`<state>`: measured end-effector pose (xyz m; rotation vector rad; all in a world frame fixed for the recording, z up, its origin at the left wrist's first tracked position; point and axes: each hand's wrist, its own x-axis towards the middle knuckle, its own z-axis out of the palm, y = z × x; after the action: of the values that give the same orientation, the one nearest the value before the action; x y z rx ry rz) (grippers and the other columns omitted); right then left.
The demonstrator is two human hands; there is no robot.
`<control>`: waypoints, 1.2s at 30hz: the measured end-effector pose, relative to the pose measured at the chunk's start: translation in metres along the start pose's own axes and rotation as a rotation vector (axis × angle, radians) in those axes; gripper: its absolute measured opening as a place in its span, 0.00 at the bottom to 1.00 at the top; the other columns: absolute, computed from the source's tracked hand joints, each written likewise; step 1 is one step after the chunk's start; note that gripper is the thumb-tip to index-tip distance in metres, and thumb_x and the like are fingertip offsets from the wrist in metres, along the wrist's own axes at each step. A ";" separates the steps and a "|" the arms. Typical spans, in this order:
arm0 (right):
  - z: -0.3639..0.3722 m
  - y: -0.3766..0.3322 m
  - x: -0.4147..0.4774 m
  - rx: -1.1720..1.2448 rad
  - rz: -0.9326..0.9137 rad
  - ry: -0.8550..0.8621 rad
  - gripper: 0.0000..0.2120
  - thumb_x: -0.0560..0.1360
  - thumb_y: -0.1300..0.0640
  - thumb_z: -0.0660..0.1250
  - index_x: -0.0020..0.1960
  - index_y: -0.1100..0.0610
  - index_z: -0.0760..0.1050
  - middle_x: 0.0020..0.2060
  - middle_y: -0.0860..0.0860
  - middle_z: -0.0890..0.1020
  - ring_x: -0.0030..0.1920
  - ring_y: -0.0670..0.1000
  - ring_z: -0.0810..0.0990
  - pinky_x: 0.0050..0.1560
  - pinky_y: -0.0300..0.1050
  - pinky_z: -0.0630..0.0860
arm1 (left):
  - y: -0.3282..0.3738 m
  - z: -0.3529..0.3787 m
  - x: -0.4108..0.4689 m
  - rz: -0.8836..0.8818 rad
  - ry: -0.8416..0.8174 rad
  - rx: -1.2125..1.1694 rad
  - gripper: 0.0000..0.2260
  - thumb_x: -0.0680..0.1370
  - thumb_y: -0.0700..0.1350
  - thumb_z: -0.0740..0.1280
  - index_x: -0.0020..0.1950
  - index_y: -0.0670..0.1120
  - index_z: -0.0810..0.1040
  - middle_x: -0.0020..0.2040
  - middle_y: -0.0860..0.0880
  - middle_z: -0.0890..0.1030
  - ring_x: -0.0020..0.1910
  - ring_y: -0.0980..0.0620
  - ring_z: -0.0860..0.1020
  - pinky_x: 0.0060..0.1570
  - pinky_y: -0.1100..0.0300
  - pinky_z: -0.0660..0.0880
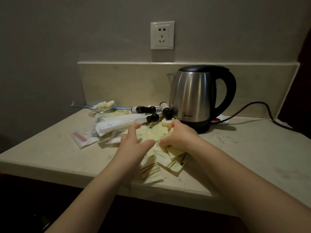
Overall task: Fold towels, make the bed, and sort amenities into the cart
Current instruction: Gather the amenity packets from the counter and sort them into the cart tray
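- Sorting looks barely started imo: the pale yellow paper sachets (151,170) sit in a messy heap mid-bench, spilling toward the 6 o'clock edge of the beige stone bench (252,157).
- Right hand (178,135): grip curled and clamped on a few sachets at the heap's 2 o'clock side.
- Left hand (134,140): grip apart, fingers spread over the 10 o'clock side, holding nothing.
- Unsorted around the heap: small dark brown bottles (152,117) at 12, a long white wrapped packet (117,122) at 11, a clear packet with a pink strip (82,137) at 9, and a small clear glass dish (101,106) further out at 11.
- The stainless steel kettle with black handle (193,98) stands at 1 o'clock.
- No cart, towels or bed in view, so I can't judge those parts.
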<state>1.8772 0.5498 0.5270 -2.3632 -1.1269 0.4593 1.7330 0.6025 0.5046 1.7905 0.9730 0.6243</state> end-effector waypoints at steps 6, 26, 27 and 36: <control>-0.004 0.005 -0.008 0.095 -0.027 0.030 0.32 0.66 0.54 0.76 0.65 0.47 0.65 0.50 0.47 0.73 0.50 0.49 0.76 0.48 0.46 0.78 | 0.004 0.014 0.000 -0.039 0.054 -0.432 0.35 0.75 0.33 0.67 0.73 0.59 0.55 0.63 0.44 0.72 0.49 0.44 0.81 0.48 0.47 0.80; -0.001 0.038 -0.031 0.171 -0.217 0.221 0.23 0.68 0.52 0.73 0.57 0.40 0.65 0.48 0.41 0.72 0.45 0.44 0.75 0.37 0.38 0.72 | 0.011 0.026 0.009 -0.027 -0.001 -0.221 0.14 0.77 0.34 0.61 0.56 0.51 0.73 0.49 0.47 0.79 0.44 0.48 0.83 0.44 0.46 0.81; -0.001 0.039 -0.032 0.183 -0.227 0.230 0.25 0.68 0.52 0.73 0.59 0.40 0.65 0.49 0.41 0.72 0.46 0.45 0.75 0.38 0.39 0.72 | 0.012 0.028 0.010 -0.028 0.010 -0.231 0.14 0.77 0.34 0.60 0.55 0.52 0.73 0.49 0.47 0.80 0.44 0.47 0.83 0.45 0.44 0.81; -0.008 0.045 -0.027 0.407 -0.224 0.239 0.41 0.67 0.54 0.77 0.74 0.48 0.58 0.56 0.43 0.75 0.53 0.44 0.74 0.48 0.39 0.73 | 0.023 0.047 0.008 -0.014 0.211 -0.460 0.34 0.78 0.35 0.61 0.75 0.61 0.49 0.56 0.47 0.72 0.48 0.45 0.80 0.47 0.45 0.80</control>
<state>1.8928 0.5017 0.5111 -1.8605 -1.0559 0.2844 1.7813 0.5806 0.5071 1.3288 0.8917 0.9582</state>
